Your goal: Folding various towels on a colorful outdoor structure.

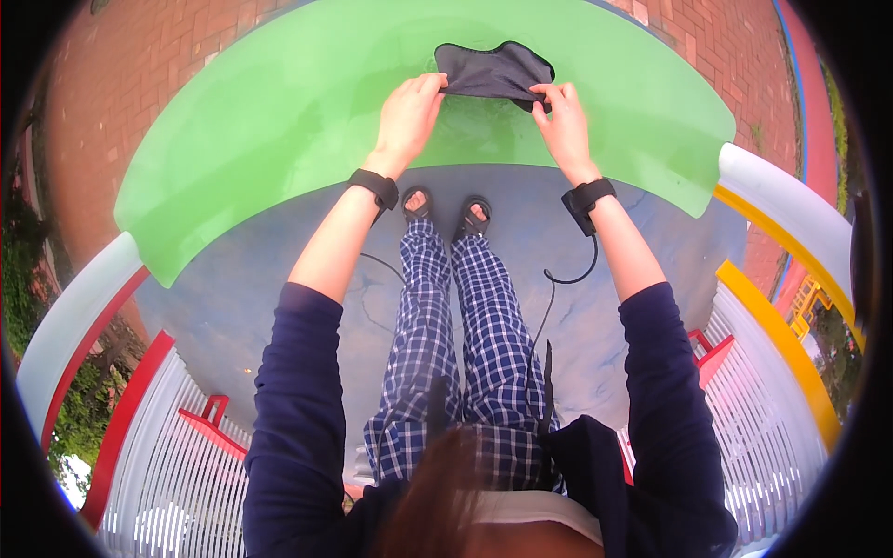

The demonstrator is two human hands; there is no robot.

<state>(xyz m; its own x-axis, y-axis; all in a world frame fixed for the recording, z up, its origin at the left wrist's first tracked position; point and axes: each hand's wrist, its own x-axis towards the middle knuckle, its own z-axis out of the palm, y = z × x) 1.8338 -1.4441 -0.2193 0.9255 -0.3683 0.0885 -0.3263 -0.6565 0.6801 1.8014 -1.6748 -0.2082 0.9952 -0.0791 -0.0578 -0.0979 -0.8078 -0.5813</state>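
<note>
A dark grey cloth (494,71) with a black stitched edge is spread between my two hands, over the green curved tabletop (279,118). My left hand (410,111) pinches its near left corner between thumb and fingers. At the near right corner, my right hand (564,118) grips the cloth, where a small flap hangs folded under. The far edge is wavy and lies away from me. Around and just below the cloth, the tabletop looks wet and glossy. Whether the cloth's far part touches the surface, I cannot tell.
Black bands (375,187) circle both wrists, and a thin black cable (572,279) hangs from the right one. White slatted benches with red (125,432) and yellow (781,356) edges stand on either side. Red brick paving (139,77) lies beyond the table.
</note>
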